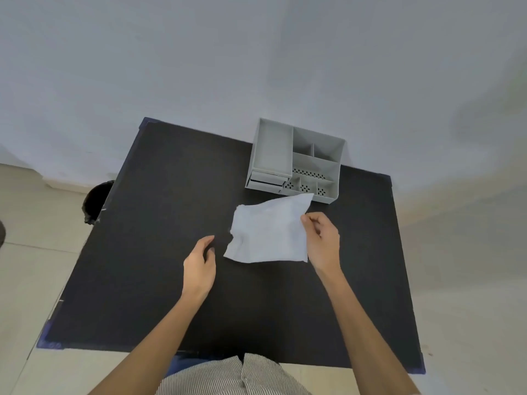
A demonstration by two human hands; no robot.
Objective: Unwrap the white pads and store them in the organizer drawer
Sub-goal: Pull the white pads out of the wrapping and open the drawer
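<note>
A crumpled white sheet, the wrap (269, 230), is spread out over the middle of the black table (159, 195). My right hand (322, 240) pinches its right edge between thumb and fingers. My left hand (199, 263) hovers just left of the sheet, fingers curled and apart, holding nothing. No separate white pads show; whatever lies under the sheet is hidden. The grey organizer (296, 161) stands at the table's far edge, just beyond the sheet, with two small drawers (266, 181) at its front left, both pushed in or nearly so.
The organizer has one long tray on the left and several small compartments on the right, some perforated. A black bin (95, 201) stands on the floor by the table's left edge. A pale wall rises behind the table.
</note>
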